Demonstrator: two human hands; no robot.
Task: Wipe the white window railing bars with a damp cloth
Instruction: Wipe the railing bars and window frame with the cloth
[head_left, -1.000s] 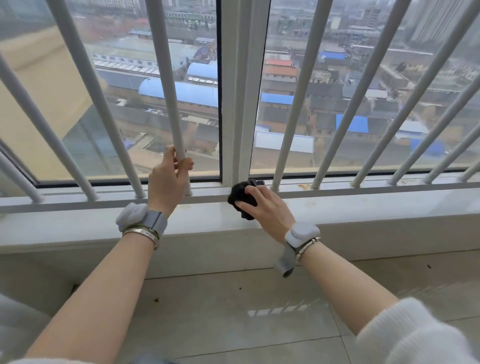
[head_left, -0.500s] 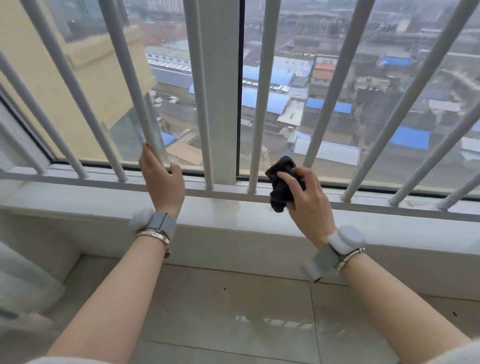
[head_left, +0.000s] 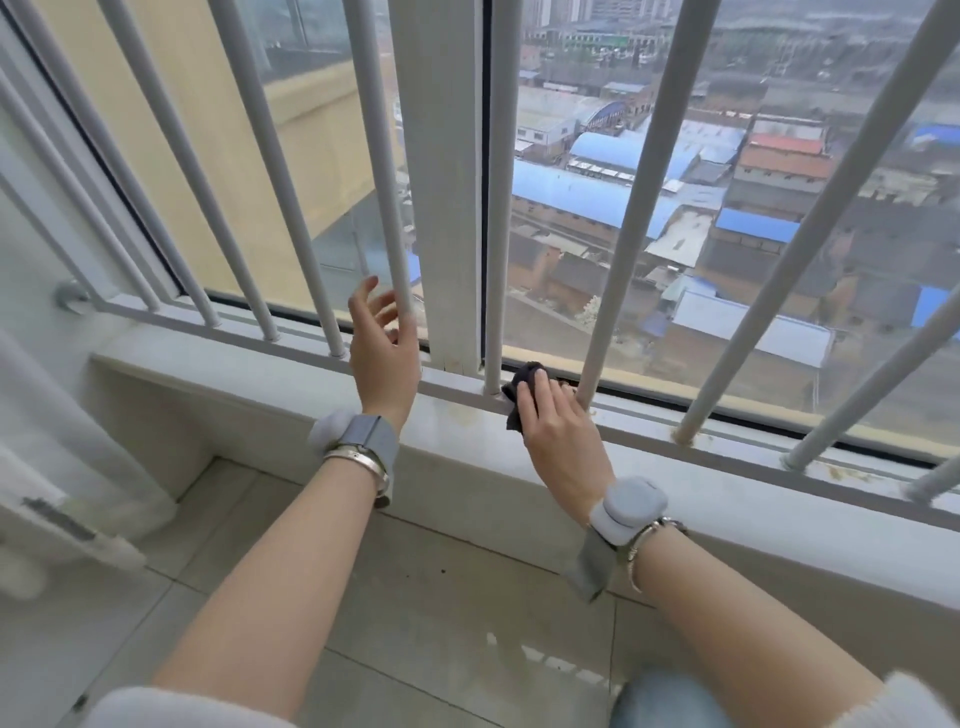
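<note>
White railing bars (head_left: 632, 208) stand in a row in front of the window, set into a low horizontal rail (head_left: 291, 345). My right hand (head_left: 558, 436) holds a dark cloth (head_left: 522, 387) against the rail, between the feet of two bars right of the window post. My left hand (head_left: 382, 353) is raised with relaxed, spread fingers just beside a bar (head_left: 382, 171) left of the post, holding nothing. Both wrists carry grey bands.
A wide white window post (head_left: 447, 182) divides the panes. A pale stone sill (head_left: 457, 431) runs under the rail, stained yellowish near the cloth. A white curtain (head_left: 57, 452) hangs at the left. Tiled floor lies below.
My left hand let go of the bar it gripped and now hangs open beside another. My right hand lifted the cloth, then brought it back down onto the rail. The view shifted left.
</note>
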